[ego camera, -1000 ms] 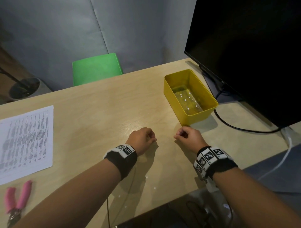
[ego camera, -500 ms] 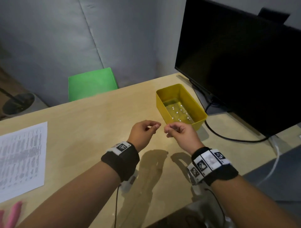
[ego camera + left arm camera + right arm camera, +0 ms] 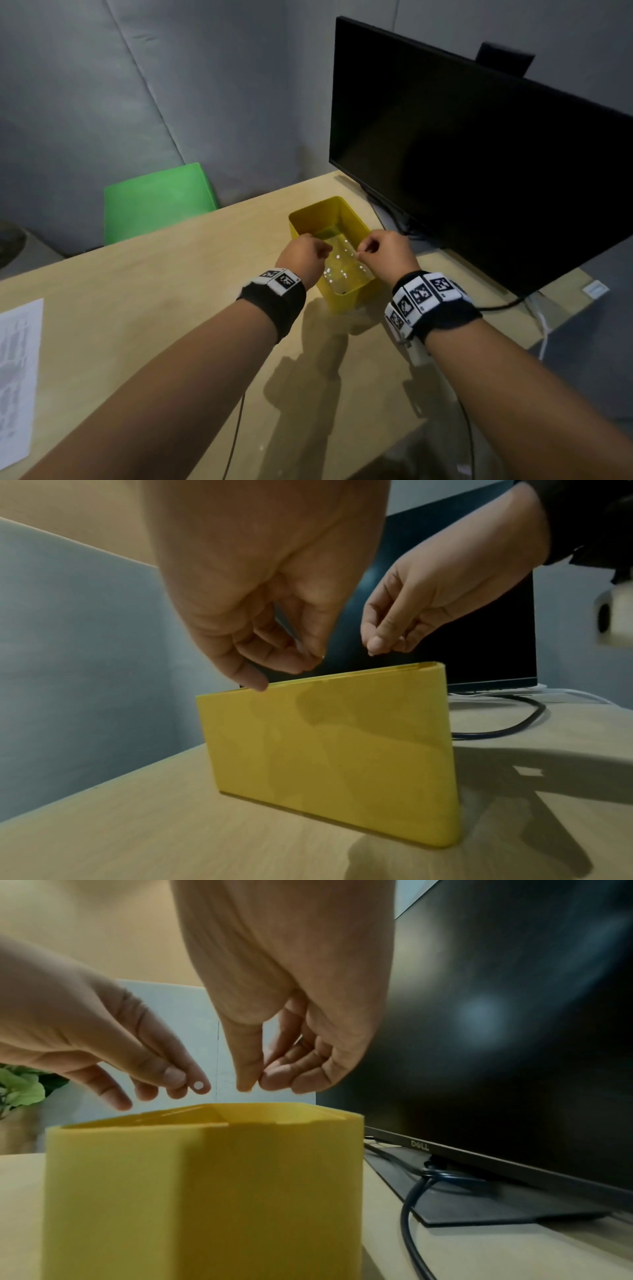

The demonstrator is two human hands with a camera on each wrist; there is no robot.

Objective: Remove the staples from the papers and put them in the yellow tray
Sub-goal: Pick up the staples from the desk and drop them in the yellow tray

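The yellow tray (image 3: 356,214) stands on the wooden desk with several small white bits (image 3: 342,270) on its floor. Both hands hover just above its opening. My left hand (image 3: 327,249) is over the tray's left side and pinches a small white round bit (image 3: 198,1085) at its fingertips. My right hand (image 3: 360,253) is over the right side, thumb and forefinger tips pressed together; nothing shows between them. From the left wrist the tray's wall (image 3: 329,750) sits below both hands. A printed paper (image 3: 17,377) lies at the desk's far left.
A black monitor (image 3: 479,171) stands right behind the tray, its dark cable (image 3: 507,303) curving across the desk to the right. A green chair (image 3: 157,202) sits beyond the desk's far edge. Bare desk (image 3: 171,308) lies between the paper and the tray.
Both hands lifted off the desk in front of the tray and moved forward over its opening, fingertips still pinched. The pink pliers at the lower left have left the view.
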